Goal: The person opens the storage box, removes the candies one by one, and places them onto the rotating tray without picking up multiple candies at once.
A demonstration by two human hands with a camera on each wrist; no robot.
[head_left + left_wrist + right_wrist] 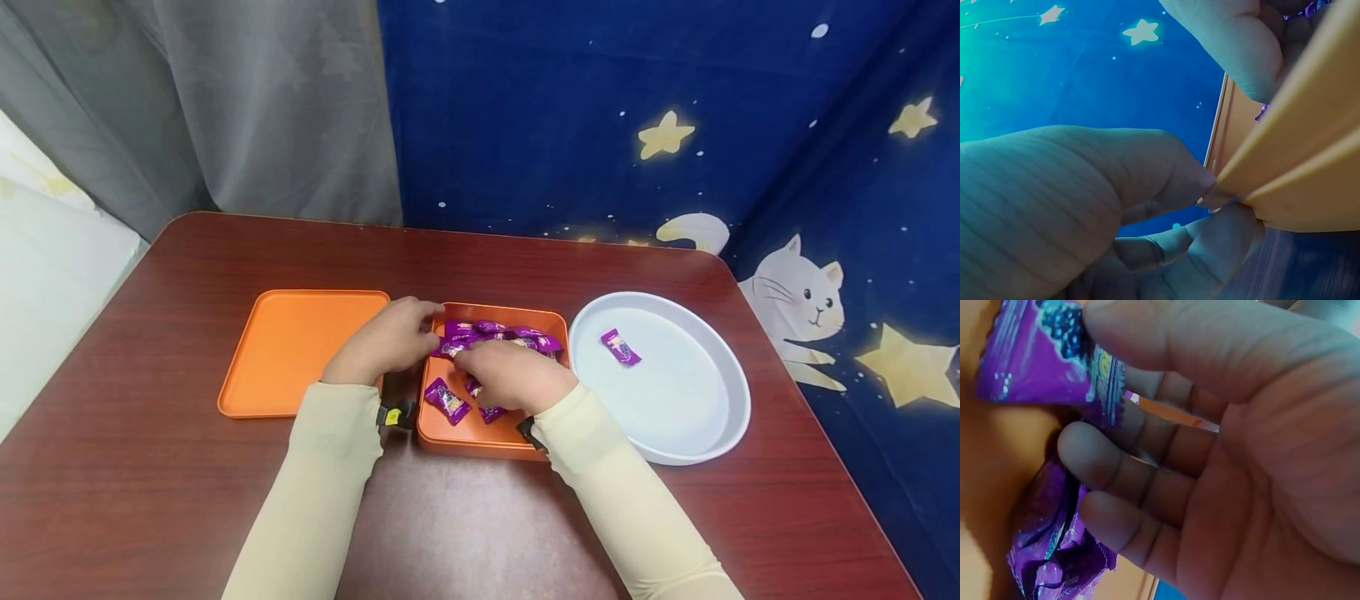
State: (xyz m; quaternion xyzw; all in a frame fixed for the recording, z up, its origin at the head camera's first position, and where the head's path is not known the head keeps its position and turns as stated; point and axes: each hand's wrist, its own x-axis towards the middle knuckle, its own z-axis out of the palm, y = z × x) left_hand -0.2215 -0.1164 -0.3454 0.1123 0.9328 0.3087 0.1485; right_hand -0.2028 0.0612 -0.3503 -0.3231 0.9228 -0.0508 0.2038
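Note:
An orange box (pixel 480 447) holds several purple wrapped candies (pixel 447 401), most of them toward its far side. My left hand (pixel 393 337) is at the box's left wall; in the left wrist view its thumb and a finger pinch the rim. Inside the box is my right hand (pixel 517 375), reaching in from the right. In the right wrist view, its thumb and a finger pinch a purple candy (pixel 1041 369) with a dark berry picture, while the other fingers are bent near another candy (pixel 1054 544). In the head view the right hand hides part of the candies.
An orange lid-like tray (pixel 300 354) lies left of the box. To the right stands a round white tray (pixel 675 417) with one purple candy (pixel 621 347) in it. A brown table (pixel 150 467) carries everything, with a blue curtain (pixel 525 108) behind.

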